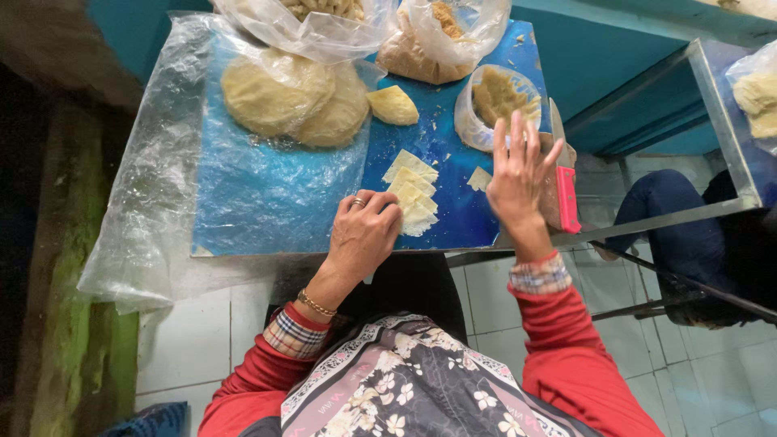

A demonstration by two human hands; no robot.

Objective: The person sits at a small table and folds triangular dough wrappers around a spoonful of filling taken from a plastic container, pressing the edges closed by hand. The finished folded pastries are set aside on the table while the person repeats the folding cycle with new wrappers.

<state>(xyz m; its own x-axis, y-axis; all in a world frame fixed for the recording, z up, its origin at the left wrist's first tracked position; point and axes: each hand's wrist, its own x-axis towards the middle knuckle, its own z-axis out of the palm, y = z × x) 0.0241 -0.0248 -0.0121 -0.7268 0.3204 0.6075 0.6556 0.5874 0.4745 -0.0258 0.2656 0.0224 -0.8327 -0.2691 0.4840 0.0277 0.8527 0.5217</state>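
Head view: the left hand [364, 235] rests with curled grip on the overlapping stack of pale yellow, thin cut dough squares [413, 194] on the blue table [453, 218]. The right hand [518, 178] hovers open, holding nothing, beside a clear plastic tub of filling [495, 103]. Risk: pressing sideways may slide sheets off the near edge.

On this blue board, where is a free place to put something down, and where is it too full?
Free: the plastic-covered stretch below the round dough sheets, left of the left hand. A smaller bare patch lies between the cut strips and the right hand. Crowded: the far edge, with bags and the filling tub.
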